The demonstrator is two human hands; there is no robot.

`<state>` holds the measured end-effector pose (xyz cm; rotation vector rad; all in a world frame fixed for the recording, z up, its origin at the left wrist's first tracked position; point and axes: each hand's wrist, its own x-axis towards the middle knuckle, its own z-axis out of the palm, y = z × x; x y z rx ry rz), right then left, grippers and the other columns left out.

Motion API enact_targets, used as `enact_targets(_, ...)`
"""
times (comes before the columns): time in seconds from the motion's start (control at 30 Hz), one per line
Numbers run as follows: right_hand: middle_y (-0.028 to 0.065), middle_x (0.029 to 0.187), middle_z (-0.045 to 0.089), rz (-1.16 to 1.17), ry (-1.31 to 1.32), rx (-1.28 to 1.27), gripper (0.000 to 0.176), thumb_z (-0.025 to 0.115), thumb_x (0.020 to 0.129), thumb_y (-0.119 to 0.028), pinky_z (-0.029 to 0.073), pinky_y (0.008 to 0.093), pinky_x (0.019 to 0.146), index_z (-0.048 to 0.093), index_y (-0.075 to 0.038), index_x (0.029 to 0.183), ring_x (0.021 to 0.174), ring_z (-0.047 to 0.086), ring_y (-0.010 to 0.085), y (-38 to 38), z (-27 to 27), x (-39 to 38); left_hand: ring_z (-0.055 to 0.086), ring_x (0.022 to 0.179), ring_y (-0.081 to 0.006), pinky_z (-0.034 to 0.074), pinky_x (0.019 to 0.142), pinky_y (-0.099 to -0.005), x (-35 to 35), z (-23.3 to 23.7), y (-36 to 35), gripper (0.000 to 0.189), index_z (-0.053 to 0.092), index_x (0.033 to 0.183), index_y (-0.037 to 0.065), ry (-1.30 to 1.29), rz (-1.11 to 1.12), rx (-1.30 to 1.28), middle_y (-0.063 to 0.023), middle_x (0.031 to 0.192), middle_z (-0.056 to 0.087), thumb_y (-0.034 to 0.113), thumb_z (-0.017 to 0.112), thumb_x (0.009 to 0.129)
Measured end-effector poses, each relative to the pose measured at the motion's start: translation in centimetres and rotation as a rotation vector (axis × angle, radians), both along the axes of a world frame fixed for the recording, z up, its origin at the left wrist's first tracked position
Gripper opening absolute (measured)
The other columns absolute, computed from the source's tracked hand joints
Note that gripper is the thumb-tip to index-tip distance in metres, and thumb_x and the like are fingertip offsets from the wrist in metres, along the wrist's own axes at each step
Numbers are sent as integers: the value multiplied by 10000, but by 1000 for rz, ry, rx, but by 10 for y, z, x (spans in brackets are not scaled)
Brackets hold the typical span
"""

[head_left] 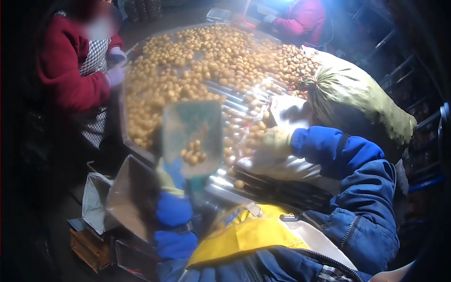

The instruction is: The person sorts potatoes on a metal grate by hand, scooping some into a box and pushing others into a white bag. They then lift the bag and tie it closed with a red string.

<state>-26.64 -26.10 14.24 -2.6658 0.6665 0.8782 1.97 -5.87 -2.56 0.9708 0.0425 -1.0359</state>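
A green scoop [192, 124] holds a small pile of round, tan, walnut-like nuts [193, 152]. It hangs over the near side of a metal table, blurred by motion. My left hand [172, 177], in a blue and pale yellow glove, is closed at the scoop's lower edge near its handle. My right hand [276, 142], in a pale yellow glove, grips the mouth of a white sack [286, 165] lying at the table's right edge. Some nuts lie beside that hand at the sack's opening. The right fingertips are blurred.
Many more nuts cover the metal table [126, 136]. A full, tied greenish mesh sack [366, 94] lies at the right. One person [70, 75] in red stands at the left, another [305, 21] at the back. Open boxes [129, 197] and a wooden crate [89, 249] stand at lower left.
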Motion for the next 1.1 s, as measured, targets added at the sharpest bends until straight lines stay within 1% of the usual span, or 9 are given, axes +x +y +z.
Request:
enact_targets(0.3,137,1019,761,-357,338,-195,298,637,925,-353,563,436,877,795,-131,1047,940,722,355,-39,9,-109,597,1179,-363,466,1065,-483,-3,-13,-3,573,536,1411,-47,124,16,-20,-223,1311,598,397,389,1079)
enact_targets(0.33,150,1060,764,-652,324,-210,259,675,886,-282,562,408,868,784,-137,1071,970,735,304,-27,4,-101,595,1182,-367,464,1068,-486,5,-38,-6,577,533,1412,-51,184,14,-37,-226,1317,594,398,382,1083)
enact_targets(0.43,174,1062,733,-242,422,-62,311,681,853,-244,529,453,844,737,-94,1119,944,718,288,-13,-8,-106,592,1185,-378,451,1089,-497,-1,-6,-3,593,529,1407,-63,35,11,52,-237,1318,590,408,353,1093)
enact_targets(0.53,179,978,649,116,347,-413,347,652,821,-203,436,490,817,640,12,1094,944,643,316,51,19,-109,587,1194,-392,433,1116,-502,-6,6,-1,620,517,1413,-78,-54,21,85,-258,1317,585,420,319,1101)
enact_targets(0.67,426,1515,399,-79,232,-671,534,451,931,-132,322,694,1148,492,153,1382,1398,430,565,94,-41,-147,571,1226,-396,414,1144,-500,-11,12,-6,641,488,1441,-89,8,28,31,-287,1338,563,423,295,1108)
enact_targets(0.77,409,1542,379,-139,-86,-680,566,465,931,-118,335,716,1128,452,159,1424,1398,425,576,96,-27,-133,610,1166,-352,471,1059,-466,-8,7,-5,519,515,1401,-89,39,76,-16,-267,1291,600,269,430,1036)
enact_targets(0.87,368,1575,357,-284,-176,-812,569,515,910,-118,431,596,1092,476,87,1439,1387,458,497,72,-53,-134,712,997,-271,600,864,-398,-1,-5,-1,413,603,1288,-81,148,75,-105,-198,1163,706,-27,706,892)
enact_targets(1.0,283,1623,350,-743,-7,-797,566,520,907,-108,486,474,1079,497,11,1459,1393,476,396,21,-66,-89,599,1149,-319,469,1024,-439,-1,2,-1,482,541,1385,-49,101,-45,13,-204,1275,613,274,479,1033)
enact_targets(1.1,265,1535,452,-644,-133,-818,541,646,858,-141,498,467,1064,561,2,1373,1344,503,395,28,-56,-83,554,1224,-354,412,1112,-469,4,-5,1,583,511,1435,-36,10,-80,27,-220,1322,574,418,373,1097)
